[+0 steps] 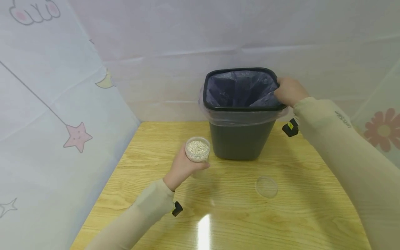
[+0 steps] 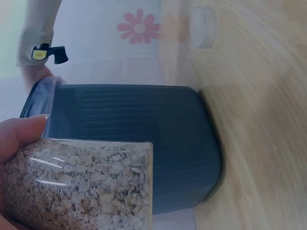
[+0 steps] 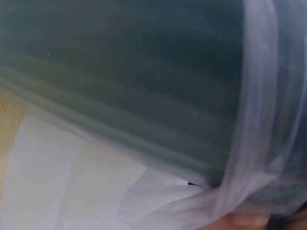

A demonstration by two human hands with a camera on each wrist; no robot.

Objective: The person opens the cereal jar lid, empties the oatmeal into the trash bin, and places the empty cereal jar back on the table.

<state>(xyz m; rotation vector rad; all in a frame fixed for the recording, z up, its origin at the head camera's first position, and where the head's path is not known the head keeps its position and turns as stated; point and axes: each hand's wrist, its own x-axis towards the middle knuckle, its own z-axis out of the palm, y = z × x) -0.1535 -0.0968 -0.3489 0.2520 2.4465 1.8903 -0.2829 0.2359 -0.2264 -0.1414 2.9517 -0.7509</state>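
Observation:
My left hand [image 1: 184, 166] grips a clear open-topped jar [image 2: 91, 184] filled with pale oat flakes [image 1: 198, 147]. The jar is roughly upright, in front and to the left of a dark grey trash bin [image 1: 240, 140], and looks raised off the table. At the bin's right rim, my right hand [image 1: 290, 91] holds the edge, its thumb over the inner side. A thin translucent trash bag [image 1: 242, 119] lines the bin and is folded over the rim. In the right wrist view the bag [image 3: 259, 105] covers most of the fingers.
A round clear lid [image 1: 266, 186] lies on the wooden table [image 1: 231, 222], in front of the bin and to the right. Behind the table hangs a pale printed cloth [image 1: 168, 41], close to the bin's back. More cloth stands along the left and right sides.

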